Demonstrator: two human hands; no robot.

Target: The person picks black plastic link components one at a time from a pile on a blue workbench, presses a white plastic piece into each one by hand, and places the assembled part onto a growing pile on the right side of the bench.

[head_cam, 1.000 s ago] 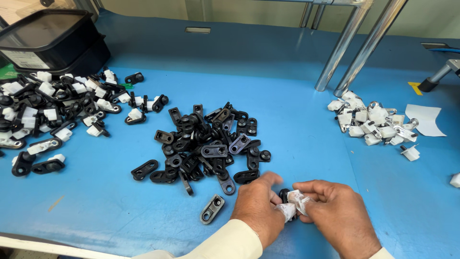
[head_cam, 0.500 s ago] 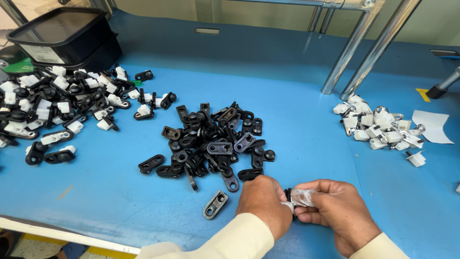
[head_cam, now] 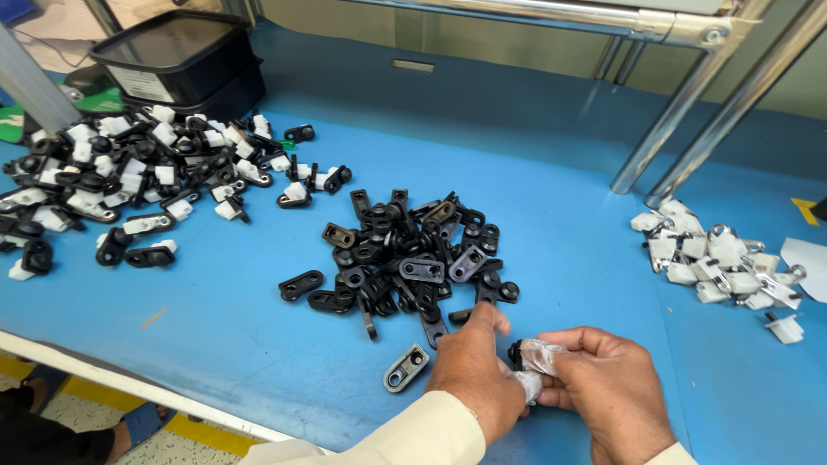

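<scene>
My left hand and my right hand meet low in the view, near the table's front edge. Between them they pinch a small black part with a white clip on it; both hands touch it. Just beyond my left thumb lies a pile of black plastic brackets. One loose black bracket rests to the left of my left hand.
A heap of black brackets fitted with white clips covers the left of the blue table. White clips are piled at the right. A black bin stands at the back left. Slanted metal tubes rise at the back right.
The view has shifted so the piles sit lower and to the right. My hands stay together on the small part, turning it slightly.
</scene>
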